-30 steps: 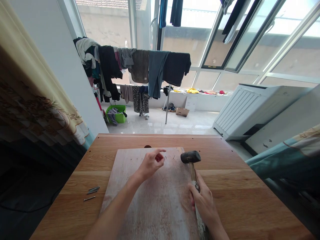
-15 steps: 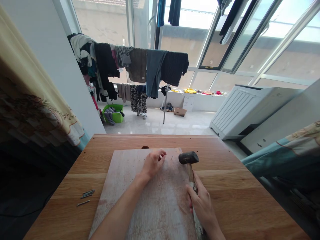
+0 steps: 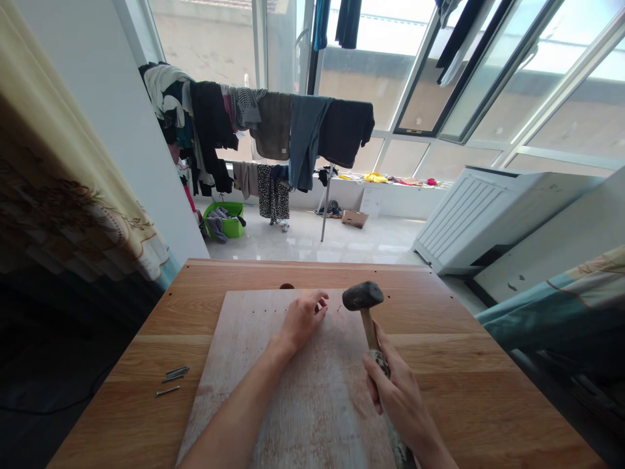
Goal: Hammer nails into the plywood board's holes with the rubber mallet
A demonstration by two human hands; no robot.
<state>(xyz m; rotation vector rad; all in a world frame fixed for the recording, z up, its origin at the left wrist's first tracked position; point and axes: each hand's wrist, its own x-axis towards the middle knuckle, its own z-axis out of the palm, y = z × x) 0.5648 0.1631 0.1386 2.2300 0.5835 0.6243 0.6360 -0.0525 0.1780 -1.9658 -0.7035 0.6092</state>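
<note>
A pale, worn wooden board (image 3: 293, 391) lies flat on the table. My left hand (image 3: 303, 320) rests on its far part, fingers loosely curled and apart, with nothing visible in them. Just right of those fingertips a small nail (image 3: 339, 308) stands up from the board. My right hand (image 3: 395, 384) is wrapped round the handle of a hammer (image 3: 362, 296). Its dark head is raised near the board's far right corner, close to the nail. A row of small dark marks runs along the board's far edge, left of my left hand.
Several loose nails (image 3: 174, 374) lie on the wooden table (image 3: 463, 365), left of the board. Behind the table are a laundry rack (image 3: 323, 212) hung with clothes and a green basket (image 3: 233, 226). A white cabinet (image 3: 469, 215) leans at the right, and curtains hang on both sides.
The hammer's head has risen slightly and shifted left, closer to the nail. My left hand stays at nearly the same place on the board. The whole view has shifted slightly.
</note>
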